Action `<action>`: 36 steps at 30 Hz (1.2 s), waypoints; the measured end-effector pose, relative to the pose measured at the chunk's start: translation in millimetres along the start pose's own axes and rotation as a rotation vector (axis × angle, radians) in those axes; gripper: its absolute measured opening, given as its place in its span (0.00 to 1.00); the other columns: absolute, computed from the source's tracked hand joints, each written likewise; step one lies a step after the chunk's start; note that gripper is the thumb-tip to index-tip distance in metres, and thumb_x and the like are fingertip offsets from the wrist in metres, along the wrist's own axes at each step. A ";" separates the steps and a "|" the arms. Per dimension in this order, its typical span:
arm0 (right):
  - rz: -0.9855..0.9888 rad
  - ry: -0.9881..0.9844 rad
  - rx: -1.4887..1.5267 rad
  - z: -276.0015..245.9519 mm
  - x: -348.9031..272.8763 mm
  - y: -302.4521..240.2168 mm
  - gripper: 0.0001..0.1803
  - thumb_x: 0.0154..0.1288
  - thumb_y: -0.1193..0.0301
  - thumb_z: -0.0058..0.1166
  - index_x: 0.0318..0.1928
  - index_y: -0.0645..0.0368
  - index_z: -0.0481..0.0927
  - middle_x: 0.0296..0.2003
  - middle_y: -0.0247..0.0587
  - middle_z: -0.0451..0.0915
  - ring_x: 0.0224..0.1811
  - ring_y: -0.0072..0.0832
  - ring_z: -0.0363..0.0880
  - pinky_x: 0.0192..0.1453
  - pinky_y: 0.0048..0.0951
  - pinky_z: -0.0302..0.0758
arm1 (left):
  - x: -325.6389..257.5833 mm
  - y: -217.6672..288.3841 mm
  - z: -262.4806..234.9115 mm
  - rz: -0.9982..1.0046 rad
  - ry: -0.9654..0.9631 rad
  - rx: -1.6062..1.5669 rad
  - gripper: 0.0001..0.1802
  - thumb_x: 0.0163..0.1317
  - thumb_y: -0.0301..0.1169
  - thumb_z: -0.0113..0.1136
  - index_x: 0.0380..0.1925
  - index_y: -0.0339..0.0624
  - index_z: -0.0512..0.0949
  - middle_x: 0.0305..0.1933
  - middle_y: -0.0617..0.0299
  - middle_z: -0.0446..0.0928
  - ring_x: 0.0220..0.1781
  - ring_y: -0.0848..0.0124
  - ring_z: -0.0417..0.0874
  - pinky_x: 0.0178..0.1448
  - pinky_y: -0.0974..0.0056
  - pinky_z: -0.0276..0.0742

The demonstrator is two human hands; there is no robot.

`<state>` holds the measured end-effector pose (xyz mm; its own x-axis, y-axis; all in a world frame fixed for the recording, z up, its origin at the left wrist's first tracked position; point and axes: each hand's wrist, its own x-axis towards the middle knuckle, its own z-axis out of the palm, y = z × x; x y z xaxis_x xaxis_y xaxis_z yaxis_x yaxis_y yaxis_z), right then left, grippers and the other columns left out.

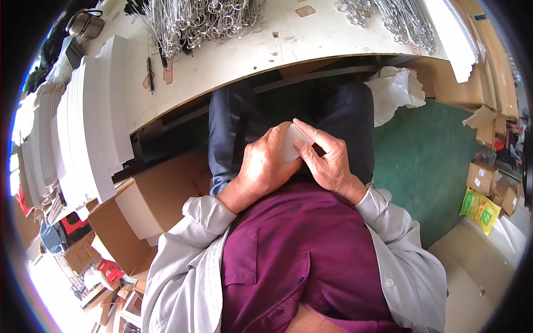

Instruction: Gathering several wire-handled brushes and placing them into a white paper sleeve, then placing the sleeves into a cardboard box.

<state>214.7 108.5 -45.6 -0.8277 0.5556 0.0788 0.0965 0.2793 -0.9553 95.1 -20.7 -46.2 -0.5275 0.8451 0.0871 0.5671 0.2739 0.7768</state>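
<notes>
My left hand (269, 158) and my right hand (331, 164) meet in front of my body, over my lap. Between them is a small white piece with a smooth face and rounded end (291, 144); it could be a folded card or a narrow box, and I cannot tell which. The left fingers wrap its left side, and much of it is hidden by that hand. My right thumb presses on its face while the right forefinger reaches to its upper end. Both hands are closed on it, below the near edge of the white worktable (233, 64).
Wire brushes with ring handles lie heaped on the table (205, 19), with another pile (402, 25) further right. Long white card sleeves (83, 122) are stacked at the left. A cardboard box (172, 180) stands beside my left leg. A crumpled plastic bag (395, 91) hangs near my right knee.
</notes>
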 end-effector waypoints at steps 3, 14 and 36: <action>0.045 -0.127 -0.093 0.0 1.8 -4.9 0.24 0.72 0.70 0.63 0.65 0.66 0.78 0.48 0.55 0.87 0.48 0.34 0.88 0.52 0.30 0.81 | 0.4 -3.2 -4.6 -0.013 -0.004 0.001 0.33 0.51 0.33 0.74 0.58 0.37 0.74 0.47 0.44 0.84 0.45 0.47 0.89 0.46 0.50 0.88; 0.062 -0.097 0.003 19.1 6.9 -6.9 0.23 0.71 0.78 0.56 0.65 0.66 0.78 0.45 0.53 0.88 0.39 0.23 0.85 0.44 0.28 0.81 | -4.7 -10.1 -4.4 -0.132 0.011 -0.033 0.33 0.55 0.36 0.73 0.59 0.35 0.74 0.47 0.39 0.82 0.48 0.43 0.86 0.48 0.48 0.85; -0.634 0.380 -0.717 -16.6 167.4 13.2 0.06 0.63 0.77 0.60 0.41 0.60 0.85 0.45 0.44 0.85 0.47 0.45 0.83 0.50 0.43 0.81 | 63.2 -62.8 -259.7 -0.412 0.038 1.188 0.09 0.65 0.33 0.58 0.34 0.39 0.81 0.33 0.52 0.86 0.38 0.54 0.90 0.41 0.53 0.86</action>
<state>86.6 218.2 -40.3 -0.6242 0.3192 0.7131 0.1128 0.9400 -0.3220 -138.1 -103.7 72.5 -0.8071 0.5904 0.0059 0.5641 0.7739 -0.2878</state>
